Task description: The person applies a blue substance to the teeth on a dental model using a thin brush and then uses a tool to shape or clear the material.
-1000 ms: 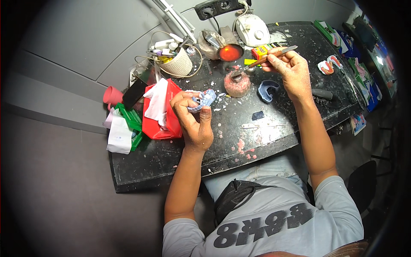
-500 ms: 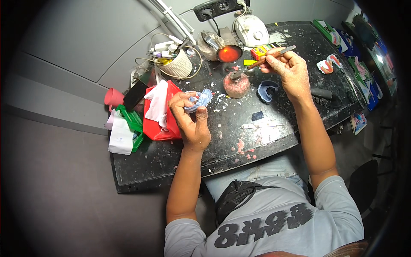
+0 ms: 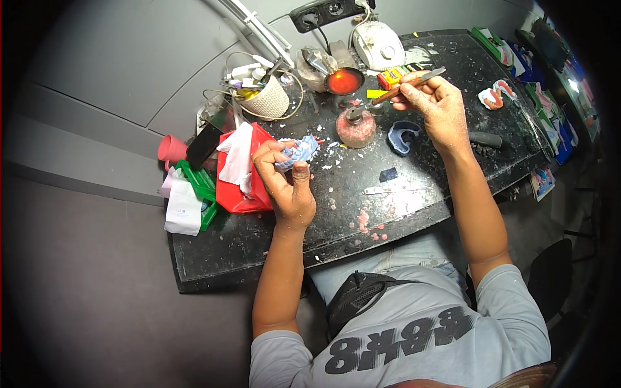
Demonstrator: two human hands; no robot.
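Note:
My left hand (image 3: pixel 289 191) is closed around a pale blue dental cast (image 3: pixel 303 150), held up over the left part of the bench beside a red tissue box. Raised on the right, my right hand (image 3: pixel 441 116) pinches a wax knife (image 3: pixel 389 95) by its brown handle, the metal blade pointing away to the upper right. Between the hands stands a squat round burner-like jar (image 3: pixel 356 134), coated in pink bits, with a dark cap. Right of it lies a dark blue U-shaped dental piece (image 3: pixel 396 143). A dark round pan (image 3: pixel 336 73) with a glowing orange-red inside sits behind the jar.
The red tissue box (image 3: pixel 228 194) stands left, near a pink cup (image 3: pixel 171 149) and a white basket of tools (image 3: pixel 272 103). Behind are a white control unit (image 3: pixel 383 48) and a small yellow-red box (image 3: pixel 390 79). A pink-and-white denture model (image 3: pixel 490 99) lies right. Wax scraps dot the black bench (image 3: pixel 284 242).
The blue cast has turned slightly in my left hand, showing a different side. My right hand and the wax knife are almost unmoved.

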